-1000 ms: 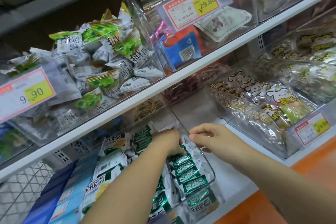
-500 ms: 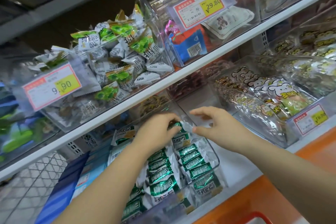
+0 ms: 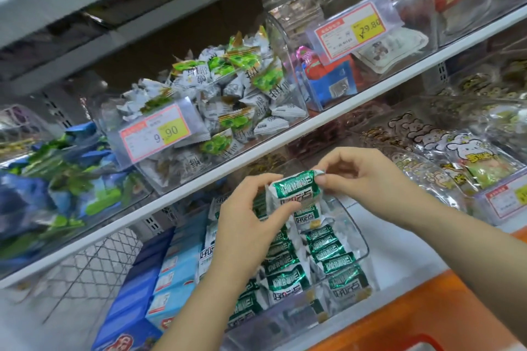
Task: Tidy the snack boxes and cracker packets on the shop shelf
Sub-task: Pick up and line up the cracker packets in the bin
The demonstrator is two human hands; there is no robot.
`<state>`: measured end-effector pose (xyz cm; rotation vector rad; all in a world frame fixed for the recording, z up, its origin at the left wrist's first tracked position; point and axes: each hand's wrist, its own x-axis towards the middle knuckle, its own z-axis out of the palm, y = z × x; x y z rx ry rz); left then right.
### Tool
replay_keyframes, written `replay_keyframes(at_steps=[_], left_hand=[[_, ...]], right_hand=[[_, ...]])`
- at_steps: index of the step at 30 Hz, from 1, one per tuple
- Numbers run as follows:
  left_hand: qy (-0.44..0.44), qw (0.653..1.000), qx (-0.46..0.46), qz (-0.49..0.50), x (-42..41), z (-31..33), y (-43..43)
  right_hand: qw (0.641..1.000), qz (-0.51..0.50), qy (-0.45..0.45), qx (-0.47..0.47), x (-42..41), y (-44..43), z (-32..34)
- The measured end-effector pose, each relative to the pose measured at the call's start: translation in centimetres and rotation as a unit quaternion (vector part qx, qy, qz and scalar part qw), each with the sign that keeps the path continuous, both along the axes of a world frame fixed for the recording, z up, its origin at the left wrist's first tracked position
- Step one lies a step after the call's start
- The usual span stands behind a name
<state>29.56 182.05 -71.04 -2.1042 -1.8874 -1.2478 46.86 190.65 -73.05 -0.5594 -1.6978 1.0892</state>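
Green foil and white wrapper: one cracker packet is held up in the middle of the view, clear of the transparent bin that sits at six o'clock beneath it on the lower shelf. The left hand has thumb and fingers curled round the packet's lower left part. The right hand pinches the crimped end at the packet's two o'clock corner between thumb and forefinger. The packet is tilted, its right end the higher one.

Inside the bin more green packets stand on edge in rows, one behind another. At eight o'clock from the bin, just beside it, lie stacked blue snack boxes. At three o'clock in the view, bear-printed bags fill another clear container.

The upper shelf runs slantwise above the hands. At eleven o'clock on it a clear box is heaped with green-and-white sweets and carries a price tag reading 9.90. At one o'clock a second tag reads 29.80, with a blue and red pack just below it. An orange ledge edges the lower shelf at five o'clock.
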Motion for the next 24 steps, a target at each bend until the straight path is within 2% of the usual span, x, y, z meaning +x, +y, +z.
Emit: replay_keyframes(at_steps=[4, 10, 13, 19, 24], left_hand=[[-0.055, 0.998, 0.019, 0.003, -0.3, -0.3, -0.7], [-0.124, 0.992, 0.019, 0.015, -1.3, -0.7, -1.2], [-0.132, 0.991, 0.023, 0.017, -1.4, -0.7, -1.3], [-0.089, 0.995, 0.041, 0.003, -0.8, -0.7, -1.3], [-0.15, 0.986, 0.065, -0.033, -0.2, -0.7, -1.8]], right_hand=[[0.998, 0.049, -0.003, -0.025, 0.3, 0.0, 0.2], [0.997, 0.063, -0.029, -0.019, 0.7, 0.0, 0.5], [0.998, 0.05, -0.042, -0.003, 0.5, 0.0, 0.6], [0.997, 0.048, -0.064, 0.016, -0.4, -0.7, 0.7], [0.999, 0.027, -0.018, -0.017, -0.2, -0.3, 0.4]])
